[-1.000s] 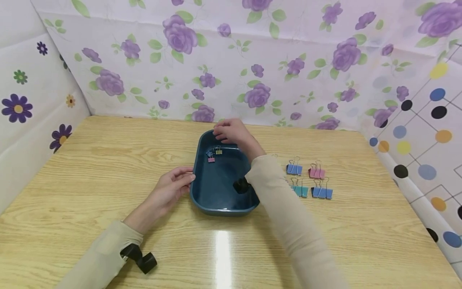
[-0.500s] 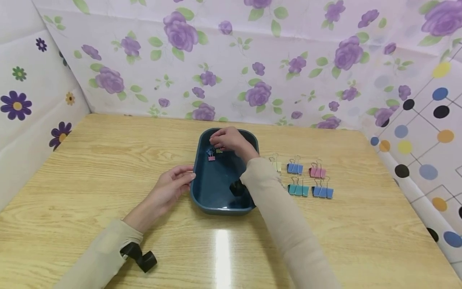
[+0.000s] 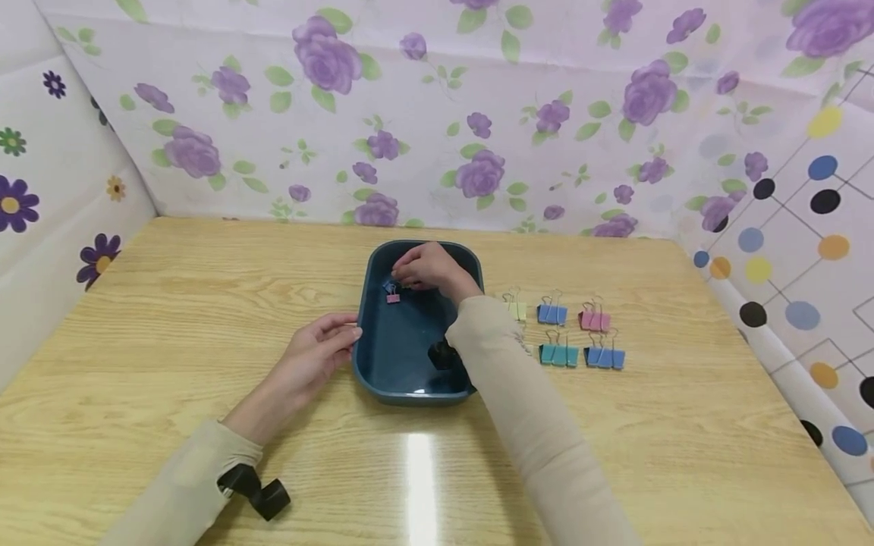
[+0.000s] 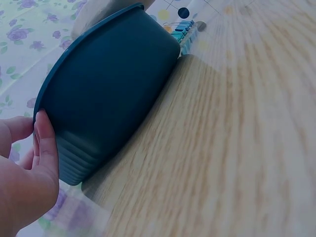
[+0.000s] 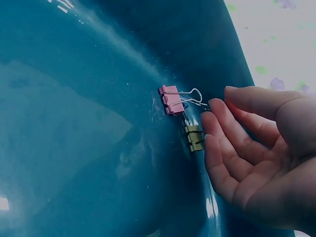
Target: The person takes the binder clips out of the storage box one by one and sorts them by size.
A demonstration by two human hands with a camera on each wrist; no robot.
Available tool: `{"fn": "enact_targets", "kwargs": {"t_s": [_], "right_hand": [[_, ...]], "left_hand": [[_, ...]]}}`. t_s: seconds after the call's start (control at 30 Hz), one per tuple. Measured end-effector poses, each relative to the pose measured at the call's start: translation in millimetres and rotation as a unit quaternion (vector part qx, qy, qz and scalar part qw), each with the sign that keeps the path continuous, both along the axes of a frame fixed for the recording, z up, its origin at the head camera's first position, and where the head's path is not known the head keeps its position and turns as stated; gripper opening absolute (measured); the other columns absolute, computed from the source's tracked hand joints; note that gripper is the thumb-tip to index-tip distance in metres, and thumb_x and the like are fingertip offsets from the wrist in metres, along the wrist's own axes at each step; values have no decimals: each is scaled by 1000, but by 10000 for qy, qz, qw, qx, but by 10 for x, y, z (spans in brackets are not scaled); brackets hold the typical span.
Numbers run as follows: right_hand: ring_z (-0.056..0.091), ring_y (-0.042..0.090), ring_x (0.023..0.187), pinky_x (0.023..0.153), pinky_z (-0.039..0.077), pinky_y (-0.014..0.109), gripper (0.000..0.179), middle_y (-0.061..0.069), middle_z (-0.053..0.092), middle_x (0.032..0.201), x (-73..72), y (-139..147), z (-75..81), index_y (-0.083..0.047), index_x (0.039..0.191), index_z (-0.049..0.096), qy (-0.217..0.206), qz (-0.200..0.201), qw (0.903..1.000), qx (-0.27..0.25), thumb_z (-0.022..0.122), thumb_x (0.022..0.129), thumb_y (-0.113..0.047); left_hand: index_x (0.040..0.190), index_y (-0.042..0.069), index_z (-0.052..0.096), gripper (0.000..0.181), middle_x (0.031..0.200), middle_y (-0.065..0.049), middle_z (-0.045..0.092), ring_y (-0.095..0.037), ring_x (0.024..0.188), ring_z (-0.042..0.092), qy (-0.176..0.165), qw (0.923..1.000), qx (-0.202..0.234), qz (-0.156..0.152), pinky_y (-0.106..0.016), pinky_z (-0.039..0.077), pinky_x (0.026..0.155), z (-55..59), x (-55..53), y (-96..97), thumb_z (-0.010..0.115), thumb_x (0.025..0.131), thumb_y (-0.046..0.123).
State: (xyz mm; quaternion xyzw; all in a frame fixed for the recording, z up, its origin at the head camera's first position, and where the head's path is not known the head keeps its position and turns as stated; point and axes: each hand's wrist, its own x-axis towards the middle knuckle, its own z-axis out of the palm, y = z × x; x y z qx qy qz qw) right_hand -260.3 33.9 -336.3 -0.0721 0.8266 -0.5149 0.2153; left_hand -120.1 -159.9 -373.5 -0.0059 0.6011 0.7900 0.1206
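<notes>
A dark blue plastic bin stands on the wooden table. My left hand pinches its left rim, the thumb on one side and fingers on the other in the left wrist view. Inside the bin, at its far left, lie small binder clips: a pink clip, a yellow clip and a blue clip. Over them reaches my right hand, fingers loosely bent, thumb slightly apart from the index finger. Its fingertips are right at the clips' wire handles and partly cover the yellow and blue clips.
Right of the bin, larger binder clips stand in two rows: a yellow clip, a blue clip and a pink clip behind, a teal clip and another blue clip in front. The right sleeve hides part of that area.
My right hand has come from the bin's far rim down and slightly left to the small clips. The left hand has kept its grip on the rim. The head view has shifted a little.
</notes>
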Motion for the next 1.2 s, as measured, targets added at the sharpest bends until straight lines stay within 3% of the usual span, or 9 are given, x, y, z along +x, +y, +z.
{"fn": "enact_targets", "kwargs": {"t_s": [0.43, 0.7, 1.2], "right_hand": [[67, 20, 83, 79, 55, 32, 16, 12, 70, 89, -13, -20, 4, 2, 102, 71, -144, 242, 9996, 67, 70, 88, -6], [65, 20, 79, 78, 55, 33, 14, 12, 69, 86, 16, -52, -13, 3, 100, 71, 79, 182, 9996, 194, 70, 88, -3], [61, 17, 75, 70, 54, 28, 12, 8, 70, 87, 38, -107, -33, -2, 98, 75, 258, 813, 9923, 894, 70, 87, -5]], "left_hand": [[121, -8, 47, 25, 96, -1, 65, -9, 84, 60, 39, 10000, 27, -67, -21, 51, 75, 24, 0, 0, 53, 98, 1], [121, -7, 47, 25, 96, -2, 65, -9, 85, 60, 33, 10000, 16, -74, -22, 51, 76, 11, 7, -8, 53, 98, 1], [120, -7, 48, 24, 95, -1, 65, -9, 85, 60, 63, 10000, 46, -48, -22, 51, 76, 8, 9, -5, 53, 98, 0]]}}
